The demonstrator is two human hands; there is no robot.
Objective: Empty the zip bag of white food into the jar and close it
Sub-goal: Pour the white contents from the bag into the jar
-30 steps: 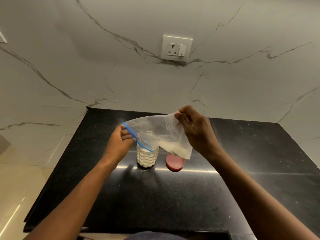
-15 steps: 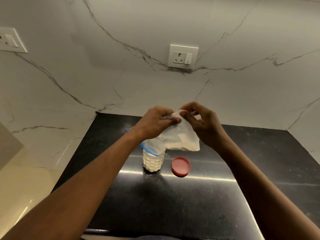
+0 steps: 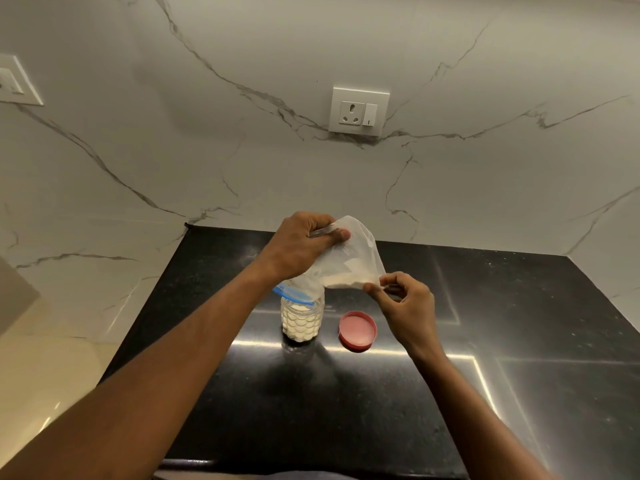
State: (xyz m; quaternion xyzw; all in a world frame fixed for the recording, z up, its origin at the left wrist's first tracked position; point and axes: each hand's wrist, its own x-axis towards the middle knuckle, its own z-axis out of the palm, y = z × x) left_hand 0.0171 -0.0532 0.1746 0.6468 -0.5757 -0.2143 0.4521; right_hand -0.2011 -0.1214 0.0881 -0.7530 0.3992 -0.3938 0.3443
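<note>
One bag (image 3: pixel 351 263): left hand (image 3: pixel 298 247), right hand (image 3: pixel 407 306) pinch edges (jar (image 3: pixel 301 322) below).

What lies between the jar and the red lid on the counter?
Nothing; the head view shows only bare black countertop between the jar and the lid, which stand apart.

Table (image 3: pixel 381 410): black polished stone, finely speckled, with bright light streaks reflected across its middle and thin seam lines on the right part. Its far edge and left edge butt against a white, grey-veined wall (image 3: pixel 242 168).

Items resting directly on the table:
- Jar (image 3: pixel 301 323): clear, scale-patterned, upright near the table centre, filled most of the way with white food (image 3: pixel 300 332).
- Lid (image 3: pixel 357 330): red, round, lying flat just right of the jar, not touching it.
</note>
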